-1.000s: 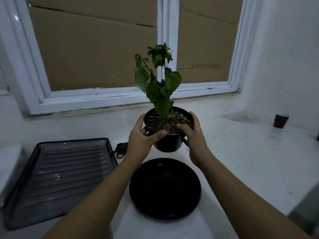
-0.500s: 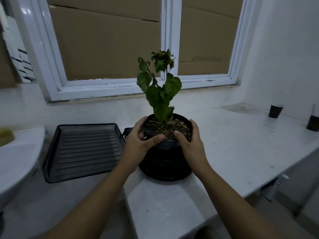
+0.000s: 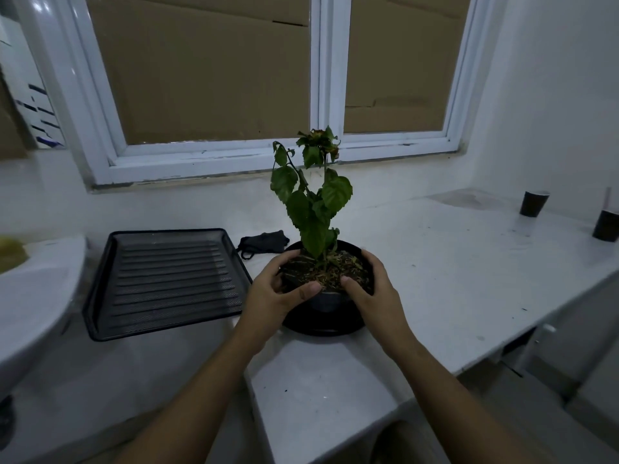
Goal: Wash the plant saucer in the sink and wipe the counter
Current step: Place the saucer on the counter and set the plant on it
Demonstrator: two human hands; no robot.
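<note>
A black pot [image 3: 330, 301] with a green leafy plant [image 3: 311, 209] stands in the black plant saucer [image 3: 321, 327] on the white counter [image 3: 452, 279]. My left hand [image 3: 271, 296] grips the pot's left rim, thumb over the soil edge. On the right rim my right hand [image 3: 375, 296] holds it the same way. Most of the saucer is hidden under the pot and my hands. The white sink [image 3: 33, 296] is at the left edge.
A black ribbed tray [image 3: 167, 279] lies between sink and pot. A black cloth [image 3: 264, 242] sits behind the pot. Two dark cups [image 3: 532, 204] [image 3: 606, 226] stand at the far right. A yellow sponge [image 3: 11, 252] rests on the sink's rim.
The pot was held above the bare saucer a second ago; both hands lowered it and it now stands in the saucer. The view pulled back.
</note>
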